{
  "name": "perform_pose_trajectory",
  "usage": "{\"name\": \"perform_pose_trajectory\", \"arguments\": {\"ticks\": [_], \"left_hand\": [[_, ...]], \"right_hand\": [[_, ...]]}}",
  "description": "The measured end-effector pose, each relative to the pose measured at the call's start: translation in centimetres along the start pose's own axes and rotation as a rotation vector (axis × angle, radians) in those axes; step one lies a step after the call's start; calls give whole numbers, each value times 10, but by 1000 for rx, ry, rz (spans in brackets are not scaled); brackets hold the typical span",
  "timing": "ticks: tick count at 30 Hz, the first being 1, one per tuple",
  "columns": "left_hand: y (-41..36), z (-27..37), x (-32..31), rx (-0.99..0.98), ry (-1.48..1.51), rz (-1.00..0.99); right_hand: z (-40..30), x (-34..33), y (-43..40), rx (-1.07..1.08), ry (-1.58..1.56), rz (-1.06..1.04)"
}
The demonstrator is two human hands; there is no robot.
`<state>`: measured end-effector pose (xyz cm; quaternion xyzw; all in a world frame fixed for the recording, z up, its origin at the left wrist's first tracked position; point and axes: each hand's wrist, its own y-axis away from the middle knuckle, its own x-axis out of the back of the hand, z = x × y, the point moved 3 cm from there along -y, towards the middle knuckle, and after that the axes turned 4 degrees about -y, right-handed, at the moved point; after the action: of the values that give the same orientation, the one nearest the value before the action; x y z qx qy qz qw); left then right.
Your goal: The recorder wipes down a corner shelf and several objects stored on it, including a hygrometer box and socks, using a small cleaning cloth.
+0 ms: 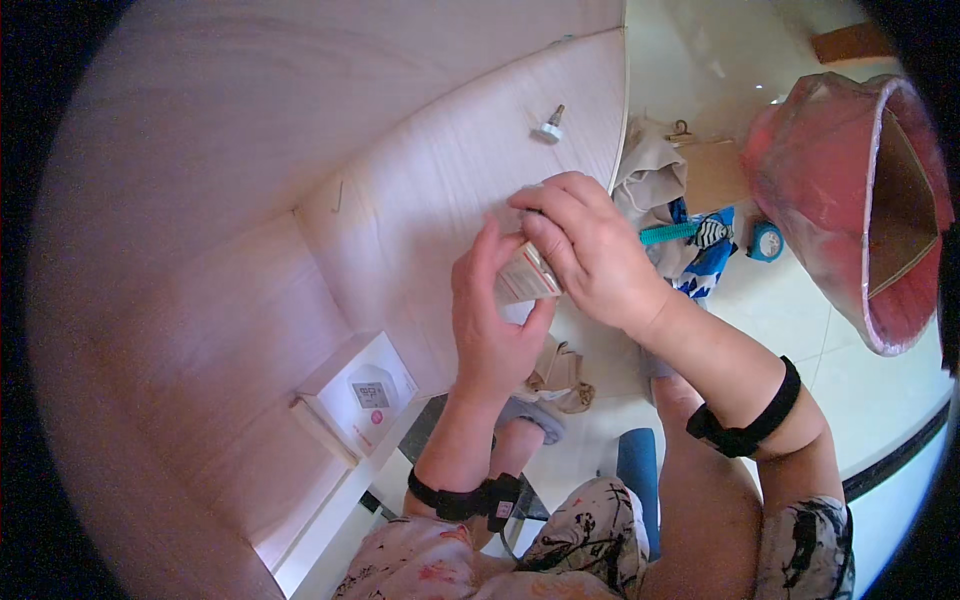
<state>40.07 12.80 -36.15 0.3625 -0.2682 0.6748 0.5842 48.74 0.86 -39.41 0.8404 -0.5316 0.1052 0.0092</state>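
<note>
My left hand grips a small cream-coloured carton that bears red lines and print. The carton's lower side rests against my left thumb and palm. Over its upper right end lies my right hand, thumb and fingers bent around that end. What sits under the right fingertips is partly hidden and blurred. Beyond my hands, a small metal fitting with a round white base is on the pale wood-grain panel.
At lower left a white box with a printed digital display stands on a ledge. To the right are a large pink bag, a blue tape measure, a green comb-like item and crumpled cloth. Brown paper lies below my hands.
</note>
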Motion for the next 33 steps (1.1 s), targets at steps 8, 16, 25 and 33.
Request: {"name": "perform_pose_trajectory", "arguments": {"ticks": [8,16,25,33], "left_hand": [[10,-22,24,217,484,254],[-35,-120,82,537,803,544],[-58,-155,68,445,422,416],[-76,-175,58,506,138,492]], "right_hand": [[30,1,-8,-147,27,60],[48,-32,14,318,528,-320],[45,-30,14,295,515,-315],[45,-32,13,282,489,-312]]}}
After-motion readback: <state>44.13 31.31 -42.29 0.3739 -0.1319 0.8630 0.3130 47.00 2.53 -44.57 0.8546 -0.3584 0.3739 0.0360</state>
